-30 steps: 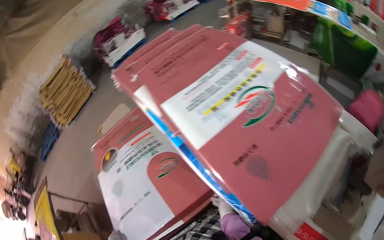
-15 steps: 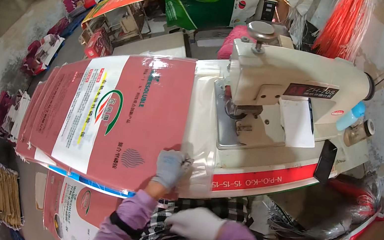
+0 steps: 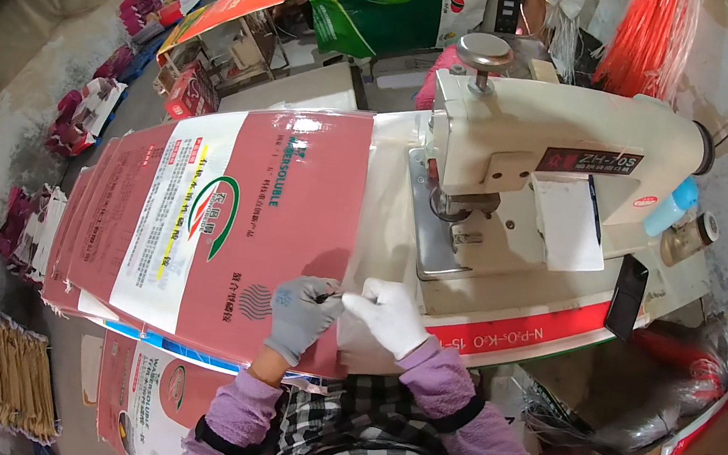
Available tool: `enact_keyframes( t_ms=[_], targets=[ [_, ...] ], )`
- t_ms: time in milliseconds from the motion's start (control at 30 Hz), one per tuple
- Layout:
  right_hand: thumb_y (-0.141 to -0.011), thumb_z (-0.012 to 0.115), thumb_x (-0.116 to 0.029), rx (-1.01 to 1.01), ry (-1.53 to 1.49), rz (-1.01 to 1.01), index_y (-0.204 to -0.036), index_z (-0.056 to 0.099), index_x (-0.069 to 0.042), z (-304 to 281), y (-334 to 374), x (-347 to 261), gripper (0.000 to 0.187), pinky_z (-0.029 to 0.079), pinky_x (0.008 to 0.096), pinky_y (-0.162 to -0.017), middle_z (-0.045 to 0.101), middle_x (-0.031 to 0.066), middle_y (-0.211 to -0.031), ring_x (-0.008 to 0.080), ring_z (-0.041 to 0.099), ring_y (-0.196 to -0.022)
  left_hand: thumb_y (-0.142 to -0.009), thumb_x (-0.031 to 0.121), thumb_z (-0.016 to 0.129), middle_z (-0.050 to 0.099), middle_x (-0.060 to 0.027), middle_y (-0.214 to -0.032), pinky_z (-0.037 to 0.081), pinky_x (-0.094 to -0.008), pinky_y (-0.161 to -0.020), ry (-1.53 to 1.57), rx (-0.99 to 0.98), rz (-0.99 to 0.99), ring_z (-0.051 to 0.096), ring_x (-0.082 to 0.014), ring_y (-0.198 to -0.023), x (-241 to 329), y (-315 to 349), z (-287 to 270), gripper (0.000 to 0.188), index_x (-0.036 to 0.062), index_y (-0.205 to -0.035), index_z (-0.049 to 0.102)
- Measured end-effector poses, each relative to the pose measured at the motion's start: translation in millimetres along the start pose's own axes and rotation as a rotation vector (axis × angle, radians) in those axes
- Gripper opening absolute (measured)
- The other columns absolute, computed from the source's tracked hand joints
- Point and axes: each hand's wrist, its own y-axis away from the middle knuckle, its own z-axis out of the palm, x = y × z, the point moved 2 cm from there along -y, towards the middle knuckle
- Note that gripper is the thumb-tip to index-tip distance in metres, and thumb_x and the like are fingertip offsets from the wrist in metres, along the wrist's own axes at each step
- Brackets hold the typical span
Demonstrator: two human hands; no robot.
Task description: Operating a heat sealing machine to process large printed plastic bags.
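A stack of red-and-white printed sacks (image 3: 299, 189) lies flat on the worktable, left of a cream sewing machine (image 3: 566, 155). Over the near right corner of the top sack is my left hand (image 3: 302, 318) in a grey glove, its fingers curled closed around something small and dark that I cannot make out. My right hand (image 3: 392, 320), in a white glove, meets it fingertip to fingertip with thumb and forefinger pinched. Whatever the right fingers hold is too small to name. Beneath both hands runs the sack's clear or whitish edge strip (image 3: 393, 194).
On the table's right part lie a white paper pad (image 3: 568, 222) and a dark phone (image 3: 626, 298). A blue bottle (image 3: 672, 208) and a thread cone (image 3: 691, 239) stand behind. More red sacks (image 3: 177, 388) hang below the near edge. Folded brown sacks (image 3: 17, 373) are on the floor.
My right hand has come up from in front of my body to meet the left. My left hand has shifted slightly left off the strip, its fingers now turned toward the right hand.
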Motion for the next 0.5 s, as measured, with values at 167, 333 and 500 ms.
enact_keyframes(
  t_ms=[167,333,500],
  targets=[
    [-0.093,0.060,-0.026,0.128,-0.266,0.160,-0.073,0.061,0.002,9.6,15.4,4.2,0.034,0.045,0.0335,-0.058,0.059,0.0091,-0.063,0.0166,0.057,-0.060,-0.076,0.006,0.070,0.068,-0.0090,-0.069,0.048,-0.0259,-0.059,0.153,0.057,-0.140,0.061,-0.0091,-0.064,-12.4,8.5,2.0,0.009,-0.0022,-0.079,0.069],
    [-0.094,0.059,-0.033,0.232,-0.153,-0.099,-0.094,0.060,0.002,3.3,10.5,7.7,0.035,0.047,0.0341,-0.068,0.064,0.0118,-0.079,0.0165,0.062,-0.075,-0.075,0.010,0.069,0.066,-0.0083,-0.066,0.045,-0.0302,-0.056,-0.067,0.049,0.074,0.059,-0.0179,-0.057,6.3,1.2,-0.2,0.008,0.0031,-0.078,0.070],
    [-0.093,0.061,-0.037,-0.143,-0.267,0.096,-0.082,0.059,-0.001,5.9,-1.7,7.8,0.037,0.046,0.0309,-0.060,0.062,0.0064,-0.071,0.0146,0.057,-0.063,-0.073,0.016,0.068,0.063,-0.0074,-0.065,0.043,-0.0350,-0.054,-0.244,0.085,0.295,0.055,-0.0288,-0.056,10.5,-0.4,-1.2,0.008,0.0091,-0.077,0.071]
  ],
)
